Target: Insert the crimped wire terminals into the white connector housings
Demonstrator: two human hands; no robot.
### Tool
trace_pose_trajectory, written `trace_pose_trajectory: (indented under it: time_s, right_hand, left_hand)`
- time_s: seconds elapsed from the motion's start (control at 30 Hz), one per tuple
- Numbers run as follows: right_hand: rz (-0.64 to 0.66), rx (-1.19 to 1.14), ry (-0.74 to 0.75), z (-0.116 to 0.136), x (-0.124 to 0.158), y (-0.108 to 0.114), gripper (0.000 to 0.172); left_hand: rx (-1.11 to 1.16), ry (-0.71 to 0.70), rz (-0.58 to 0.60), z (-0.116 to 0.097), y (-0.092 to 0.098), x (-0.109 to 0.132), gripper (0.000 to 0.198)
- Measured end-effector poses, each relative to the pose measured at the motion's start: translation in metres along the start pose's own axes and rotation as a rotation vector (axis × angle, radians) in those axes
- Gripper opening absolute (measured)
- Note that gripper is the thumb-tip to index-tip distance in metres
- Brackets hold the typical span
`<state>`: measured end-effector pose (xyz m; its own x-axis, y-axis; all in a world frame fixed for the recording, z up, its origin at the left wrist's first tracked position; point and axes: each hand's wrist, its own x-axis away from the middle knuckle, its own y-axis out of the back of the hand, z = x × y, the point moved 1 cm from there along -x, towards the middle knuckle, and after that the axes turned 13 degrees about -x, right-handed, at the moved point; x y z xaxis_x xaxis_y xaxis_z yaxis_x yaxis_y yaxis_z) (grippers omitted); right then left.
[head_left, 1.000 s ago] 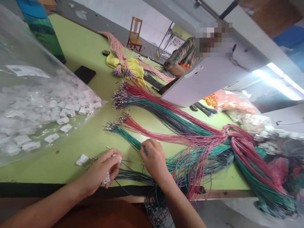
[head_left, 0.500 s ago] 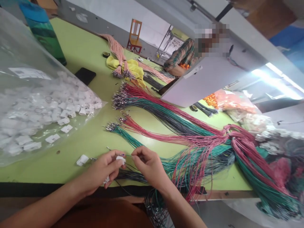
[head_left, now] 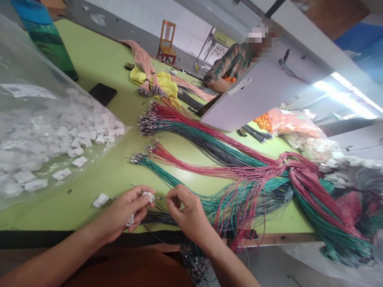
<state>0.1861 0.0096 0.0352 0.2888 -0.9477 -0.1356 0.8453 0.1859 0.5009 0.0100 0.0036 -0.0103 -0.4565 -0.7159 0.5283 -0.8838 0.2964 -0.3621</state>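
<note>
While our left hand (head_left: 127, 208) pinches a white connector (head_left: 147, 197) between thumb and forefinger, our right hand (head_left: 189, 210) grasps a thin wire (head_left: 163, 198), its metal tip just right of the connector and directed at it. Whether tip and connector touch, we cannot tell.

Hazard, at the tip: bending against the connector, should we press askew or pinch the flexible wire too far back.

Also held, below the pinch: white pieces (head_left: 130, 220) tucked against our left palm. Hazard: spilling, should the lower fingers uncurl.

Left of the grip: one loose connector (head_left: 101, 200) on the table. Hazard: a sweep aside, caused by our left hand shifting outward.

Beyond the grip: green wires (head_left: 158, 171), then red wires (head_left: 170, 158). Hazard: tangling, should our right hand tug strands lying close by it.

Between and under our hands: dark wires (head_left: 161, 218). Hazard: snagging on a lowered finger.
</note>
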Motion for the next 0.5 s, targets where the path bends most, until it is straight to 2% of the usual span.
trace_pose_trajectory:
  time_s: [0.5]
  right_hand:
    - [-0.050,0.282,0.126,0.0009,0.0037,-0.0076,0.018]
  left_hand:
    - [0.026,0.002,0.015,0.0037,0.0025,-0.0018,0.026]
